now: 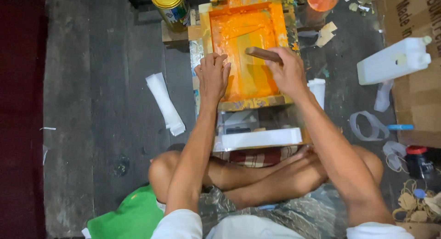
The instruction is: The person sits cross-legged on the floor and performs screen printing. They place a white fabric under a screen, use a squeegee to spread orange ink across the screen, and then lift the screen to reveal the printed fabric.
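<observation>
While the right hand [288, 73] closes its fingers around the brown wooden squeegee handle [263, 54], the squeegee lies across the orange-inked screen-printing frame [243, 46] on the floor in front of the crossed legs. The left hand [212, 76] presses flat, fingers together, on the frame's left edge. A yellow-lidded can [171, 7] stands far left; a white jug [395, 61] lies right.

one orange-inked screen frame [243, 50], one squeegee [262, 54], one yellow-lidded can [171, 7], one white jug [394, 61], two hands
</observation>
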